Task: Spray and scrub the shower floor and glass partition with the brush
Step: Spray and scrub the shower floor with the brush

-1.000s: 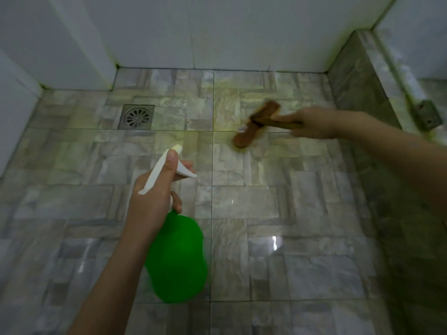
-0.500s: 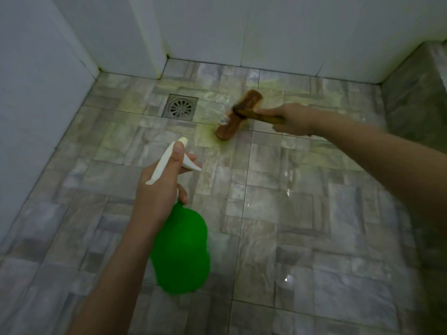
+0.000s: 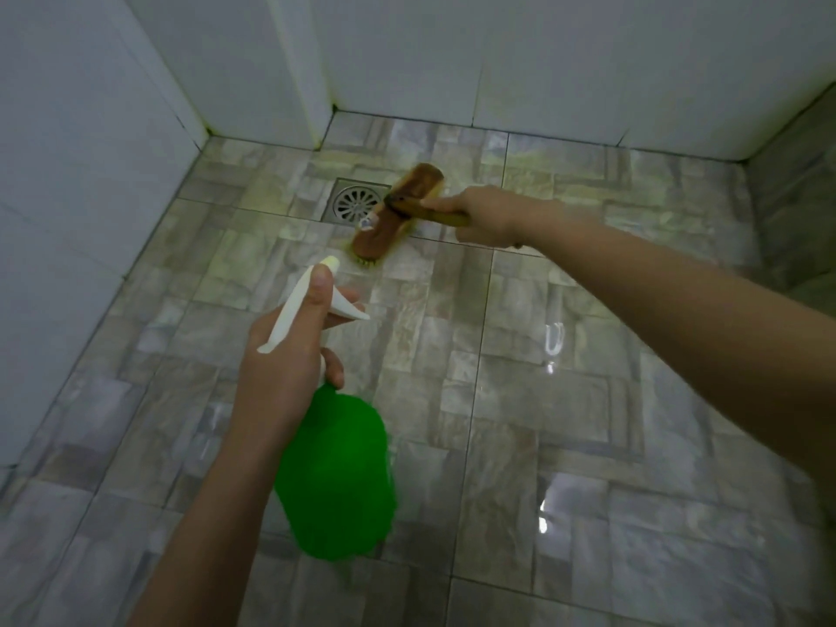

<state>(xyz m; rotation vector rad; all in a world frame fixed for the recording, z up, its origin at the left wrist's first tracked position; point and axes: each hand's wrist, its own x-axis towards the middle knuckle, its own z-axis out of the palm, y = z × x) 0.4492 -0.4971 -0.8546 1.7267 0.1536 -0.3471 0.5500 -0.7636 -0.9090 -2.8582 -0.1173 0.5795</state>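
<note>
Step in hand: you are scrubbing the wet grey stone-pattern tiled shower floor (image 3: 565, 400) at its far side, just beside the round metal floor drain (image 3: 355, 202).
Right hand: your right hand (image 3: 491, 215) has its fingers closed round the handle of the brown wooden scrubbing brush with pale yellow bristles (image 3: 398, 214); the head lies bristles-down on the tiles, its left edge over the corner of the drain.
Left hand: your left hand (image 3: 289, 368) is wrapped round the neck of the green plastic spray bottle with a white trigger head (image 3: 337, 472), thumb along the top, nozzle aimed at the far tiles near the brush. I cannot tell whether the trigger is squeezed.
Doing it well: keep the bristles flat and press down through the handle; work along the grout lines and round the drain rim, and into the far left corner where the white tiled walls (image 3: 543, 61) meet the floor. Spray just ahead of the brush. The floor looks slick, so mind your footing.
Glass partition: not in view.
Writing: none readable on bottle or brush.
</note>
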